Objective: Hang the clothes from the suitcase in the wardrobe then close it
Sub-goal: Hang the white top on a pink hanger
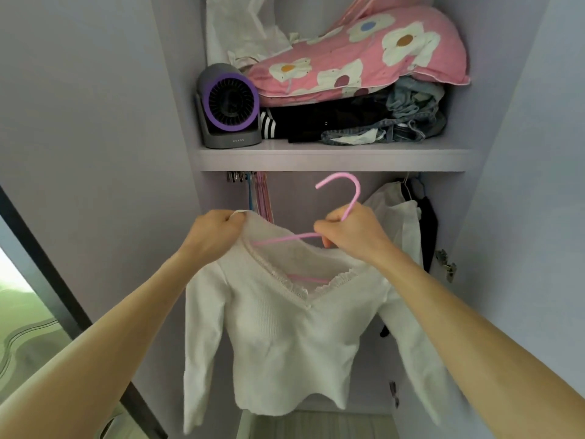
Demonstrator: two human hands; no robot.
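A white ribbed long-sleeved top [285, 337] with a lace-trimmed V-neck hangs in front of the open wardrobe [332, 160]. A pink hanger [345, 188] sits partly inside its neckline, hook pointing up just below the shelf. My left hand [215, 232] pinches the top's left shoulder seam. My right hand [351, 229] grips the hanger at the base of its hook. The suitcase is out of view.
Spare hangers [262, 194] hang at the rail's left end; a white garment [395, 217] and a dark one hang at the right. The shelf above holds a grey and purple fan [229, 106], a pink floral pillow [364, 55] and folded clothes. A door hinge [446, 264] sticks out right.
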